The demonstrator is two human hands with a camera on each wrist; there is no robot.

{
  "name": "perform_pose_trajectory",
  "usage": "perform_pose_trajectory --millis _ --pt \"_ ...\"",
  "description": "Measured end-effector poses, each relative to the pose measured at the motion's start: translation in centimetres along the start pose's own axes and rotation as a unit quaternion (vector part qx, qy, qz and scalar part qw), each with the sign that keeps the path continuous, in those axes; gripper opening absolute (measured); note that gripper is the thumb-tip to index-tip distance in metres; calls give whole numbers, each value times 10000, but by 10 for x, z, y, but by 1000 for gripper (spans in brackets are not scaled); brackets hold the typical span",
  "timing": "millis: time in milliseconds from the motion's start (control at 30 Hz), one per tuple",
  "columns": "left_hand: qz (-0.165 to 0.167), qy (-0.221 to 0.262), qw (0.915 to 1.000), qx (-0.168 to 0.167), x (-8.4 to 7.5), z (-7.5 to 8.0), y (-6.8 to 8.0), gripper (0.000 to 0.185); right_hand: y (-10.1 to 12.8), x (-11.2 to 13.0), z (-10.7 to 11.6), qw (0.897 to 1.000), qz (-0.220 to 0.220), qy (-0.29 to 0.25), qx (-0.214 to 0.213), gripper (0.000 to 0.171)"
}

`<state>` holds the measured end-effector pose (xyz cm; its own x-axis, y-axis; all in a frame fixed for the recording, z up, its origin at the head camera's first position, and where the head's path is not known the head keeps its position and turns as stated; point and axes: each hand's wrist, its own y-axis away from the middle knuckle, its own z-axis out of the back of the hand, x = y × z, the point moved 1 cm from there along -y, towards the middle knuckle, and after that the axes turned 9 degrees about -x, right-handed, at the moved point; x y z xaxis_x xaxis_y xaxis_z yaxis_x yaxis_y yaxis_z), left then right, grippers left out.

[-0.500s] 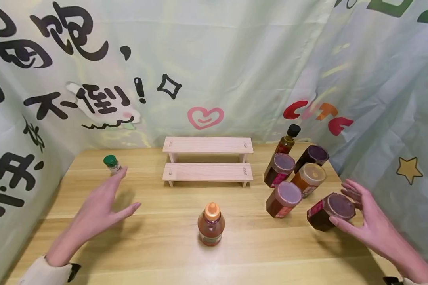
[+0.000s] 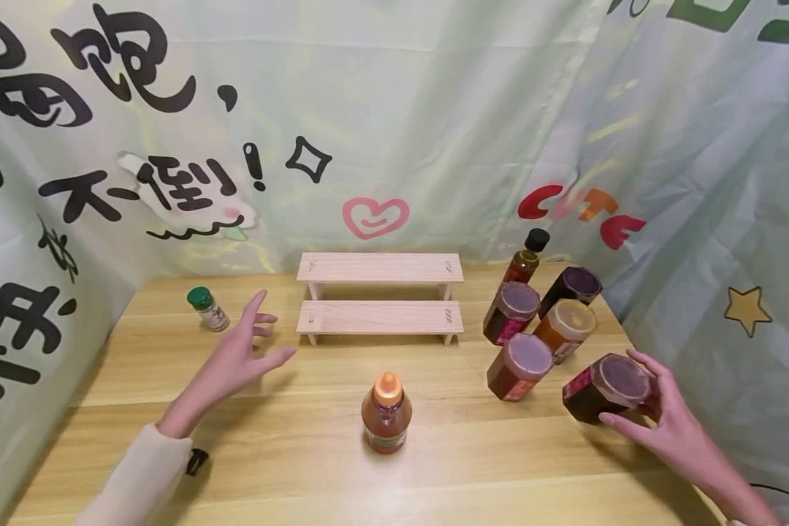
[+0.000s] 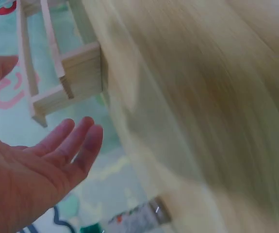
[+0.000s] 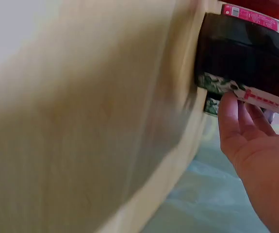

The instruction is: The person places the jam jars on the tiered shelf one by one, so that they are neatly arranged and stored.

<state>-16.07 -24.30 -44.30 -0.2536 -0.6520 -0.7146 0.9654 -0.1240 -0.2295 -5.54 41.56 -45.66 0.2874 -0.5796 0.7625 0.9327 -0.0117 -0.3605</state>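
My right hand (image 2: 654, 409) grips a dark jar with a red label (image 2: 605, 387) at the table's right edge, thumb on its near side and fingers round the far side. In the right wrist view the fingers (image 4: 236, 116) press against that jar (image 4: 246, 53). My left hand (image 2: 250, 351) hovers open over the table, fingers spread, just left of the two-step wooden shelf (image 2: 380, 318). It holds nothing. The left wrist view shows the open palm (image 3: 37, 170) near the shelf's end (image 3: 66, 77). A small green-capped bottle (image 2: 207, 307) stands behind the left hand.
An orange-capped sauce bottle (image 2: 386, 413) stands at front centre on the wooden table (image 2: 269, 460). Several jars (image 2: 522, 365) and a black-capped bottle (image 2: 529, 256) cluster at the right, next to the held jar. Printed curtains close in the back and both sides.
My left hand has moved right and forward, away from the green-capped bottle toward the shelf. My right hand's fingers have closed round the dark jar.
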Motion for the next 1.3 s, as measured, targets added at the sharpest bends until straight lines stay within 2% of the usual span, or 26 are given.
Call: perform_pose_trajectory --millis 133,300,433,600,867,1100,1300 --pt "134 555 9981 233 5 -15 -14 124 0 -1 -4 9999 -37 -100 -31 110" --pt "387 1218 9911 364 10 -28 -27 129 1 -4 -8 9997 27 -233 27 106" --pt "532 1681 9834 437 14 -34 -35 130 3 -7 -10 9992 16 -360 177 103" --pt "560 2208 9724 512 18 -39 -43 131 4 -9 -12 9987 9 -438 242 103" --pt "462 2338 9703 415 14 -45 -42 136 0 -9 -14 9960 53 -867 217 102" --pt "302 2126 9758 421 5 -47 -37 131 2 -5 -14 9909 -111 -1322 -244 100" --pt "264 1645 9855 333 4 -46 -44 118 -5 13 -11 9891 -103 -1294 -697 99"
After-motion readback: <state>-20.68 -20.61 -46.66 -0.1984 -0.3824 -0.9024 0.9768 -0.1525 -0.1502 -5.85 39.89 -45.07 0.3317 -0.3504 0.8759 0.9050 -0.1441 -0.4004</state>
